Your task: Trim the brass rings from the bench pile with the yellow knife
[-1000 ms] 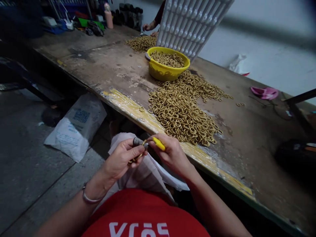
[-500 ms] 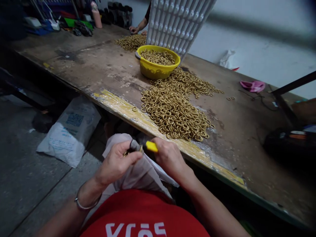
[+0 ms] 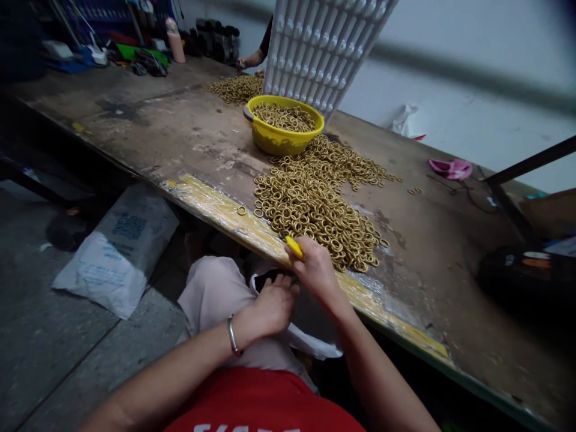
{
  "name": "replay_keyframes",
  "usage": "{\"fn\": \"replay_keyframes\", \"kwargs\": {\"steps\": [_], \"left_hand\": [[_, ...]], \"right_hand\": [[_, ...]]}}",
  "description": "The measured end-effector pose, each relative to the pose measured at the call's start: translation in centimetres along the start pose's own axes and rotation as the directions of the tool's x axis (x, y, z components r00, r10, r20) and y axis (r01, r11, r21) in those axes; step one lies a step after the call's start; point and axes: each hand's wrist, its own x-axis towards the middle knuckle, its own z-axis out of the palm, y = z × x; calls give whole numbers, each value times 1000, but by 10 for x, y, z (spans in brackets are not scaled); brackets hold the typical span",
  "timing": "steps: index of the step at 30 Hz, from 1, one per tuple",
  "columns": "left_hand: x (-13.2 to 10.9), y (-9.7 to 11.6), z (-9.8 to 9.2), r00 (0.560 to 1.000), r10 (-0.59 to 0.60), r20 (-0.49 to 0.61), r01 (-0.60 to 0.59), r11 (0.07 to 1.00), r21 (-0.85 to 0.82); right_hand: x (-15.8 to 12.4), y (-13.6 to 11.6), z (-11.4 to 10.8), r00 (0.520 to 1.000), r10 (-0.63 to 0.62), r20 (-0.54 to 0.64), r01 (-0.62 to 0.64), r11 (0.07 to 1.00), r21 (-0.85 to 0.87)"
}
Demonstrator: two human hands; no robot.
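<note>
My right hand [image 3: 314, 267] is closed around a yellow-handled tool [image 3: 294, 246] at the table edge. The tool's dark tip reaches toward the near side of a heap of brass-coloured rings [image 3: 315, 204]; its exact kind is not clear. Over my lap, my left hand [image 3: 275, 303] is palm down with fingers apart, above the mouth of a white bag [image 3: 310, 341] between my knees. I see nothing in that hand, though its palm is hidden. One loose ring [image 3: 242, 210] lies apart on the taped edge.
Behind the heap stands a yellow basin [image 3: 284, 141] full of rings, before a ribbed translucent panel [image 3: 324, 54]. Another person's hand [image 3: 243, 62] is by a farther ring pile [image 3: 236, 89]. A white sack [image 3: 119, 252] lies on the floor; a pink cloth [image 3: 451, 168] is at right.
My left hand has moved right and down from the tool to the bag, its fingers opening. The pieces it held are out of sight. My right hand has moved the tool up toward the heap.
</note>
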Motion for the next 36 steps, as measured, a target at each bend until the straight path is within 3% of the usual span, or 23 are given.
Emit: {"fn": "replay_keyframes", "kwargs": {"steps": [4,7,10,14,21,24,27,28,30,31,33,36], "left_hand": [[5,-11,21,1000,-16,26,17,1000,-26],[2,-21,32,999,-24,21,25,998,-54],[-8,-29,40,1000,-16,2,16,996,-92],[-13,-31,44,1000,-11,-24,8,993,-119],[-2,-27,31,1000,-11,-28,11,1000,17],[-12,-29,25,999,-43,-9,44,998,47],[-25,-33,25,997,-54,47,52,998,35],[-29,-33,24,997,-58,53,57,998,23],[-36,-32,20,997,-69,26,69,998,-12],[-40,-31,16,997,-75,-9,74,997,-36],[-49,-25,4,989,-97,-111,87,992,-91],[-69,-10,-17,925,-192,-329,119,966,-228]], "right_hand": [[52,-42,22,982,-124,143,140,984,-110],[92,-65,42,962,-117,248,177,957,-231],[120,-73,59,948,-128,292,206,945,-255],[138,-67,71,941,-157,300,231,945,-231],[144,-68,62,942,-187,278,227,967,-119],[122,-64,44,946,-185,265,197,980,-18],[80,-50,20,943,-177,283,123,973,198],[63,-43,12,941,-121,316,-49,876,480],[27,-31,-2,910,-45,413,-346,467,814],[10,-26,-8,904,-8,427,-410,261,874],[-23,-18,-14,868,43,494,-494,-16,869],[-63,-14,-15,810,52,584,-556,-247,793]]}}
